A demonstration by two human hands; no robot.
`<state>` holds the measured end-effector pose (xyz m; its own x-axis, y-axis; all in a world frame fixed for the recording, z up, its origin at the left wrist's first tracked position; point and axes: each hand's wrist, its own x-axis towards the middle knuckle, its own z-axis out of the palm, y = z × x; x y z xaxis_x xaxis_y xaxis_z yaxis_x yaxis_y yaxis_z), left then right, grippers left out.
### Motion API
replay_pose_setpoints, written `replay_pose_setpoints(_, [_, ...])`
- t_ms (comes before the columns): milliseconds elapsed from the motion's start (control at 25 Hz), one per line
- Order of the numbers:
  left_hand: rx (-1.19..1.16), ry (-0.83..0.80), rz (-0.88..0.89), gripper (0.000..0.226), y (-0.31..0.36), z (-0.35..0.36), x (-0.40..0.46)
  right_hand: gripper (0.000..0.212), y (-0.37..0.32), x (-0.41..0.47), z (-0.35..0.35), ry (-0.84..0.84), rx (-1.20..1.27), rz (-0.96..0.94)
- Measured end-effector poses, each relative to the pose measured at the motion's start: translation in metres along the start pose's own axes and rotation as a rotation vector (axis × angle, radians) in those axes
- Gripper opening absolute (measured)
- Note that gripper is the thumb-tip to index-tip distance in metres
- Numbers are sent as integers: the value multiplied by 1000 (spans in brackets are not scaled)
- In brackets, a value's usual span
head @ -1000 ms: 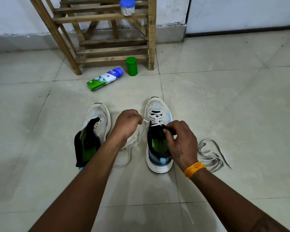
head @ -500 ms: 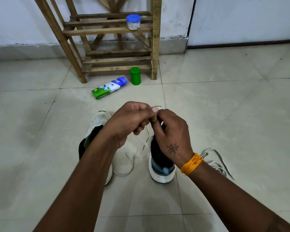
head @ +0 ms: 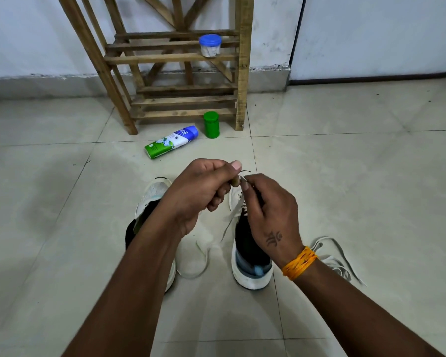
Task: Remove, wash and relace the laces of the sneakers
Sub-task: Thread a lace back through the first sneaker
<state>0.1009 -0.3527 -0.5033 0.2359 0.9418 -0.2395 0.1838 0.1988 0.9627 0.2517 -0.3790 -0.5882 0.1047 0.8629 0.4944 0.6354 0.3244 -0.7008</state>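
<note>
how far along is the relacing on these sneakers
Done: the right sneaker shows a few crossed rows of lace near its toe. In hand: the left hand and right hand pinch that lace's tip together above the shoe. Left: that shoe's upper rows, and the left sneaker, which shows no lace; a loose lace lies on the floor to the right.

Two white sneakers (head: 250,266) stand side by side on tile; one white lace (head: 227,225) trails, another (head: 335,256) lies loose.
</note>
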Motion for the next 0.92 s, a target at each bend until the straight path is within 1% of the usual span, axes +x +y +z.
replay_pose_setpoints(80, [-1, 4, 3, 36, 2, -2, 0, 22, 10, -6, 5, -88, -70, 63])
replay_pose_setpoints(160, [5, 5, -4, 35, 1, -5, 1, 20, 15, -12, 9, -135, -92, 99])
replay_pose_setpoints(240, [14, -15, -13, 34, -2, -6, 2, 11, 6, -9, 7, -108, -37, 86])
replay_pose_setpoints(320, [19, -40, -21, 34, -7, -5, 1, 15, -7, -1, 2, -63, -6, 23])
replay_pose_setpoints(400, [12, -39, -33, 31, -8, -5, 1, 12, -8, 4, 2, -41, 16, -15])
replay_pose_setpoints(560, [-70, 29, -29, 18, -8, -6, 2, 20, 7, -3, 7, -58, 24, 56])
replay_pose_setpoints(680, [-271, -53, -28, 16, -11, -4, 1, 21, 11, -7, 11, -95, 75, 95])
replay_pose_setpoints(800, [-432, -149, -68, 28, -16, -5, 1, 26, 9, -7, 12, -117, 179, 154])
replay_pose_setpoints(880, [-468, -216, -77, 32, -21, -7, 2, 28, 9, -8, 10, -113, 209, 195])
replay_pose_setpoints(920, [-455, -216, -70, 30, -25, -7, 3, 27, 10, -10, 10, -113, 202, 208])
